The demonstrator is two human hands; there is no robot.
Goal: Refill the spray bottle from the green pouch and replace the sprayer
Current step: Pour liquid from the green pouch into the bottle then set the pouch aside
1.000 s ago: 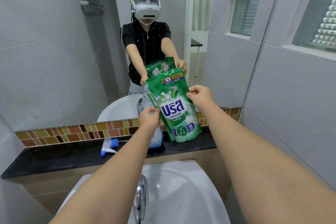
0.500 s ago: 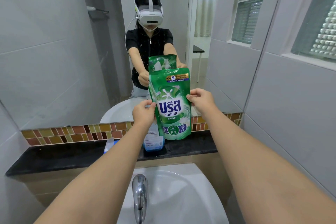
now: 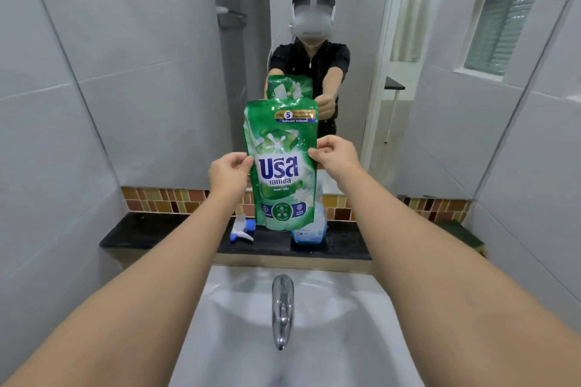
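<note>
I hold the green pouch [image 3: 280, 163] upright above the black ledge [image 3: 151, 234]. My left hand [image 3: 228, 173] pinches its left edge and my right hand [image 3: 334, 158] pinches its right edge. Behind the pouch's lower right corner stands the clear spray bottle [image 3: 308, 231] with a blue label, mostly hidden; its neck cannot be seen. The blue and white sprayer [image 3: 242, 228] lies on its side on the ledge, left of the pouch.
A white sink [image 3: 339, 324] with a chrome tap [image 3: 282, 308] sits below the ledge. A mirror [image 3: 157, 72] above the tile strip reflects a person wearing a headset. White tiled walls close in on both sides.
The pouch has gone from tilted to upright and now covers most of the bottle. The view has shifted, so the ledge and sprayer appear further right.
</note>
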